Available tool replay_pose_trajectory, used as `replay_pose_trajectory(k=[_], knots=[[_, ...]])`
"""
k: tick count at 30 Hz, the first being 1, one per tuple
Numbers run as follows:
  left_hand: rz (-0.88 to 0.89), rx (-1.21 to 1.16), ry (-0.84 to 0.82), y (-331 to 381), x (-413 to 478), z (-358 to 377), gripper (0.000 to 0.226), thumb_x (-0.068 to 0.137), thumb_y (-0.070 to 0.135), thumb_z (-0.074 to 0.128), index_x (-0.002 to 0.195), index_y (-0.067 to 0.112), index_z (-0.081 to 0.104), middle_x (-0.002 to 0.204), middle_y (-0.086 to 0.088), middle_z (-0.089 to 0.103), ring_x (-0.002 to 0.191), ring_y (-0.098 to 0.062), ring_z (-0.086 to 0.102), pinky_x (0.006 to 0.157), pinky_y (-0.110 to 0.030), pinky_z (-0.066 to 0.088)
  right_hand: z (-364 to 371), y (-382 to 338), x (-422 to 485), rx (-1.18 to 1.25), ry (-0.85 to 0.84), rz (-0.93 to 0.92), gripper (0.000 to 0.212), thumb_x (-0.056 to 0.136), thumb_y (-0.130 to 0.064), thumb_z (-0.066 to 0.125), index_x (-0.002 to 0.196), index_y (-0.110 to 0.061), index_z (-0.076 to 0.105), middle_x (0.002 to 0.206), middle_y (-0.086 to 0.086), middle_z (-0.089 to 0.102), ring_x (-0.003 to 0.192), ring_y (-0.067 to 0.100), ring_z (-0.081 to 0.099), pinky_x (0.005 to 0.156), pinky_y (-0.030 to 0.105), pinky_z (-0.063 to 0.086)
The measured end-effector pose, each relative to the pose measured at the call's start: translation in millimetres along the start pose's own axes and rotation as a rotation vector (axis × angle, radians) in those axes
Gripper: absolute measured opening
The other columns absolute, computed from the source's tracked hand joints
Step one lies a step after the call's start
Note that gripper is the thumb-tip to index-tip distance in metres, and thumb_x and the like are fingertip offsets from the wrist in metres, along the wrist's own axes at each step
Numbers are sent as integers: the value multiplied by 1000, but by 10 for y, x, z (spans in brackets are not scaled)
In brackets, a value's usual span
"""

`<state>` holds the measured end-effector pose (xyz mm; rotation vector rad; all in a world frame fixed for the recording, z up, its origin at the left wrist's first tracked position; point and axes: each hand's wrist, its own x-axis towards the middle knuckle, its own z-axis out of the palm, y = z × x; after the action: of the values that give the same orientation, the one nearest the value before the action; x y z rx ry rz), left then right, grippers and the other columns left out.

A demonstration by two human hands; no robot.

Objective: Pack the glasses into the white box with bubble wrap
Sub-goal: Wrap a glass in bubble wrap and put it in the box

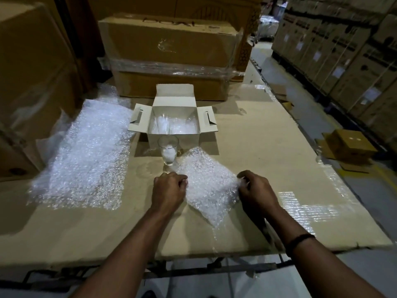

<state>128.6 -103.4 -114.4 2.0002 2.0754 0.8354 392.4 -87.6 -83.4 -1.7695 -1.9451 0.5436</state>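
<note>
Work surface: a flat sheet of brown cardboard point(257, 147) covers the table in front of you.
Carton: a large brown carton point(167, 50) banded with clear film sits at the far edge, behind everything else.
Large bubble wrap: a big sheet point(86, 155) lies flat on your left, well apart from your hands.
White box point(175, 98): it stands open in the middle of the table, just in front of the carton, with all its flaps folded outward and bubble wrap inside.
Small bubble wrap point(208, 186): it lies between your hands, one corner reaching to just beside the loose glass.
Left hand point(168, 192): your fingers are curled over the small sheet's left edge, gripping it.
Right hand point(256, 191): your fingertips pinch the sheet's right edge.
Loose glass point(168, 150): it stands upright just in front of the white box, with a white wad inside, probably bubble wrap.
Packed glass point(164, 123): it stands upright inside the box, towards the left.
Wristband point(299, 240): a dark band circles your right wrist.
</note>
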Motion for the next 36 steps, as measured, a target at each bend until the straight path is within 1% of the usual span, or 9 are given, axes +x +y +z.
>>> replay_pose_trajectory(k=[3,10,16,19,24,27,30,33,36], knots=[[-18,3,2,4,22,21,14,81,28,60,80,28,73,75,3,69,78,-26,61,72,-36,45,-75,26,-17,47,49,-7,6,87,-22,58,91,-26,58,77,-2,65,70,23,61,65,35,51],[-18,-23,13,-29,34,60,12,80,29,68,89,30,76,87,6,74,84,-23,63,78,-37,47,-199,60,-34,116,-144,-154,20,85,-13,54,93,-31,50,74,-8,62,57,3,53,57,24,41],[-60,-14,2,-15,56,58,11,82,31,69,90,31,76,85,6,73,85,-20,64,77,-36,45,-184,128,-43,499,-26,-55,27,90,4,53,89,-22,61,73,3,64,55,11,53,53,23,43],[-47,-9,-2,10,52,32,10,81,33,70,89,31,77,85,5,72,87,-23,63,78,-36,42,-157,190,-31,333,-37,-72,32,85,3,51,81,-27,61,73,-7,64,63,6,56,61,23,45],[-41,26,55,36,5,19,24,68,42,81,87,26,77,85,-2,62,85,-25,58,78,-37,41,-288,286,137,-93,-305,-299,23,65,-19,48,69,-27,68,85,-16,64,83,15,62,78,38,51],[84,14,140,56,-62,-8,34,69,50,71,92,26,76,87,-2,56,83,-25,53,74,-36,41,-329,211,243,-68,-277,-198,24,71,-44,51,71,-26,66,84,-11,65,81,16,62,76,40,51],[305,111,0,76,-98,-25,44,77,59,55,109,33,72,116,-1,60,108,-24,50,87,-40,36,-240,80,313,-146,-259,-14,30,81,-58,57,94,-31,64,98,-2,65,92,21,61,82,39,51],[314,141,-209,62,-78,-38,56,79,67,39,119,39,65,136,7,54,128,-18,43,102,-41,20,-150,-53,366,-294,-401,88,55,75,-46,74,122,-24,57,112,4,64,102,24,61,81,32,50],[294,164,-235,45,-78,-37,71,76,77,35,133,39,54,149,7,41,138,-19,30,108,-45,15,-156,-171,425,-151,-389,140,42,73,-20,74,113,-19,64,103,5,68,89,21,63,67,25,47]])
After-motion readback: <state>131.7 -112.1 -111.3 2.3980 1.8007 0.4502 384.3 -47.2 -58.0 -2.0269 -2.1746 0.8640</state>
